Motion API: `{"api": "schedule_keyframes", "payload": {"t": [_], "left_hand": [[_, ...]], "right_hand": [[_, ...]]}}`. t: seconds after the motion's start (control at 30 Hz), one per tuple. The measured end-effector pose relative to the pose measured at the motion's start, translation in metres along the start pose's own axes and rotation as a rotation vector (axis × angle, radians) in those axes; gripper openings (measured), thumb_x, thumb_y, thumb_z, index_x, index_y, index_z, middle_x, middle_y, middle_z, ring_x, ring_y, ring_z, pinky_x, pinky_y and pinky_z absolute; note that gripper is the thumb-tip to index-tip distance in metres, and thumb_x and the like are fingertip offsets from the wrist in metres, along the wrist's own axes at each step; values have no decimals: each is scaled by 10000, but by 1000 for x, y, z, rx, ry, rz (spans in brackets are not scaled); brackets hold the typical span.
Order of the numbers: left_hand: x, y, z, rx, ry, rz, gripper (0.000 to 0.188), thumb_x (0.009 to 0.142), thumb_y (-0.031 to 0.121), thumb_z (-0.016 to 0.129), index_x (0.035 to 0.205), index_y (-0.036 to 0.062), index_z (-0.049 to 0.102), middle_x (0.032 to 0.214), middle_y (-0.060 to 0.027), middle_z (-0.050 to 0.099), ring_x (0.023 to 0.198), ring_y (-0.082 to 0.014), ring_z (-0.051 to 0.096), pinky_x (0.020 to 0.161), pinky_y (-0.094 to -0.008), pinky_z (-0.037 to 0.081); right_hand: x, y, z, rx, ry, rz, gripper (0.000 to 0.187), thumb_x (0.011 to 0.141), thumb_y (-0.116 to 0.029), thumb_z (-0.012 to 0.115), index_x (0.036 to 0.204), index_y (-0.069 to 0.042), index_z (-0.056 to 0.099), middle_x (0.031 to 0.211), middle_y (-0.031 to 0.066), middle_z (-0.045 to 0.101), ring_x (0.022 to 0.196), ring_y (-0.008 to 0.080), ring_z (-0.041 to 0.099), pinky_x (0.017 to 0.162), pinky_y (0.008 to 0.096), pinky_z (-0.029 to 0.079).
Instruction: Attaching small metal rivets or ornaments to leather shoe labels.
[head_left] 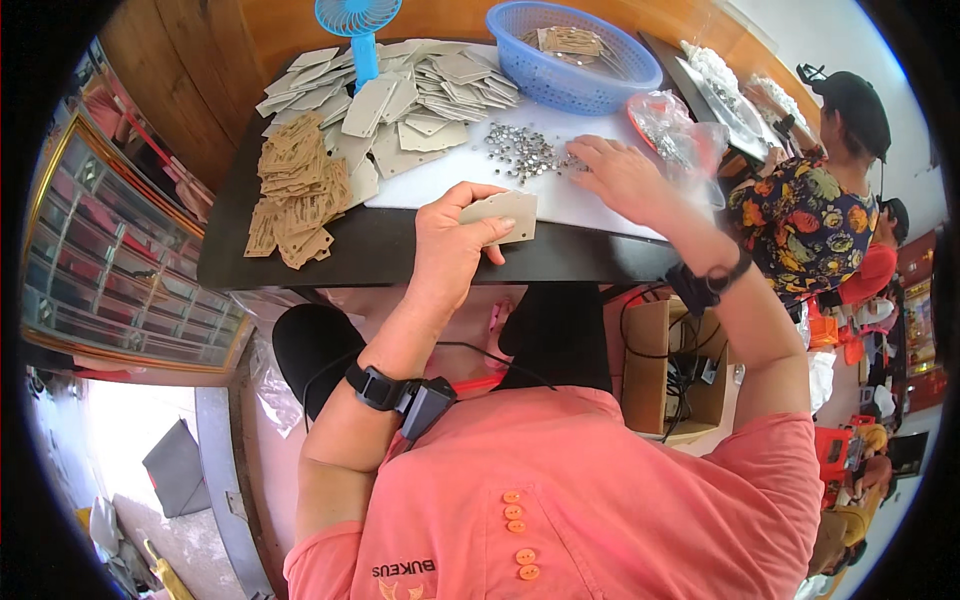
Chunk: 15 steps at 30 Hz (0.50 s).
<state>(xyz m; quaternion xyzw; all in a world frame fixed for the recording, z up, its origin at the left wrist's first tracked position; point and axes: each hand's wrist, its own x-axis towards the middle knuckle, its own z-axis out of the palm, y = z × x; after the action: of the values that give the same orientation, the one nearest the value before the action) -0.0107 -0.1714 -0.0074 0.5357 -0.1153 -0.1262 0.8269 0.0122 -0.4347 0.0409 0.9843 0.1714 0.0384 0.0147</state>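
Card (518,224), grey and flat, is pinched in the left hand (448,232), thumb on its face, over the middle of the near edge of the surface (380,243); the right hand (622,178) is well apart from it, low at the right side of the small shiny pieces (520,152), and whether it grips one I cannot tell; to work well here, I would hold the card steady by its left side, leaving the rest of its face bare, and lift pieces singly rather than sweep them about the white sheet (425,192); a heap of grey cards (445,85) crowds the far left corner, near enough to the pieces to be knocked, behind a blue fan (364,62); brown cards (298,190) pile along the left edge; a blue basket (560,88) stands by the far edge; a clear plastic bag (692,140) near the right edge could snag the right wrist.
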Motion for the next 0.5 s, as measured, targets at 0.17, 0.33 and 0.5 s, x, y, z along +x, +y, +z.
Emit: {"api": "schedule_keyframes", "payload": {"t": [0.17, 0.33, 0.5], "left_hand": [[-2, 1, 1, 46, 3, -5, 232, 805, -38, 684, 1036, -40, 661, 903, -104, 683, 636, -126, 581, 515, -243, 470], [0, -1, 2, 33, 6, 8, 241, 803, -51, 681, 1043, -40, 661, 910, -108, 686, 608, -125, 575, 512, -239, 469], [1, -2, 3, 27, 21, 8, 257, 797, -67, 676, 1052, -39, 661, 918, -110, 687, 607, -127, 577, 511, -240, 469]], "right_hand": [[-23, -8, -3, -54, 86, -17, 466, 943, -357, 545, 1301, -60, 557, 1328, 112, 555, 1189, 314, 535, 973, 467, 413], [15, 1, -4, -31, 77, 23, 471, 943, -384, 539, 1312, -92, 556, 1340, 98, 545, 1193, 312, 530, 968, 464, 413], [47, 3, 10, -29, 57, 3, 480, 947, -405, 527, 1316, -99, 553, 1340, 96, 541, 1198, 309, 526, 990, 461, 403]]}}
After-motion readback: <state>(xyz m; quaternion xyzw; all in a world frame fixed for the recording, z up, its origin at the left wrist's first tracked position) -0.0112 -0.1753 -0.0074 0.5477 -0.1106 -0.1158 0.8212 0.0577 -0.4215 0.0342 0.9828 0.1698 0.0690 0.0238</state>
